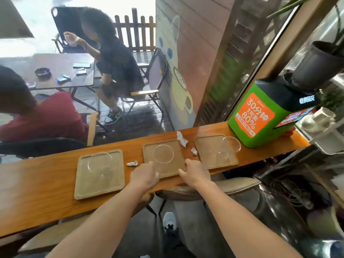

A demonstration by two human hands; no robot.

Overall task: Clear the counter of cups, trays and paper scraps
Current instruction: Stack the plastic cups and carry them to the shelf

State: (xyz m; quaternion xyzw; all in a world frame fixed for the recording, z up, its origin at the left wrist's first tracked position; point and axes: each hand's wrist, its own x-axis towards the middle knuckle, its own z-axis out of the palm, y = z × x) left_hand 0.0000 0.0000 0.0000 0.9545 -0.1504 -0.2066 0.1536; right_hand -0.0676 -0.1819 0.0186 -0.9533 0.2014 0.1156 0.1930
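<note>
Hard to make out: the clear glass cups are nearly see-through; only rims and bases show. Whether any fingers curl under the tray cannot be told.
Left hand [144,175]: fingers bent, gripping the near-left corner of the middle square tan wooden tray [163,158].
Right hand [193,171]: fingers bent, gripping the same tray's near-right corner.
Middle cup [163,153]: on the tray between the hands, just beyond them.
Left tray [99,174]: left of the left hand, carrying a cup [101,164].
Right tray [216,150]: right of the right hand, carrying a cup [229,146].
Crumpled white paper scraps: one [132,163] just left of the left hand, two [181,138] [194,151] beyond the right hand.
Orange wooden tabletop [37,183]: carries everything.
</note>
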